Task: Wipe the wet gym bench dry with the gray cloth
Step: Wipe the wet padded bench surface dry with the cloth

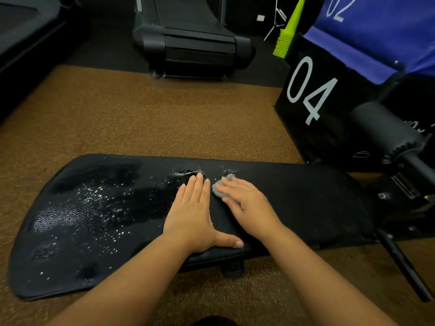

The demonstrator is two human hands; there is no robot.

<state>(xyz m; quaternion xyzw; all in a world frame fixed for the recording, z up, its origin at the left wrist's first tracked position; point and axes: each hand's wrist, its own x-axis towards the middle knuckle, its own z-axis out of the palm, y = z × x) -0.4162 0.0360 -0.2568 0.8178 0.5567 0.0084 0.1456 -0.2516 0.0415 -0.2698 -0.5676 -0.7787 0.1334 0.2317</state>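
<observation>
Your left hand (196,214) lies flat on the black gym bench (306,203), palm down, fingers straight and together, thumb spread toward the near edge; it holds nothing. Just beside it, your right hand (247,203) presses down on the gray cloth (220,187), fingers spread flat over it rather than curled around it, so the cloth is pinned to the pad and bunches out past your fingertips. Left of your left hand, the pad glistens with water droplets (94,203) and wet patches that run toward the wide end; a smaller wet streak (186,173) sits just beyond your left fingertips. The pad right of your right hand looks matte. Beyond both hands is brown speckled floor (153,114), farther right a black box marked "04" (308,90), and farthest, a treadmill (195,48).
</observation>
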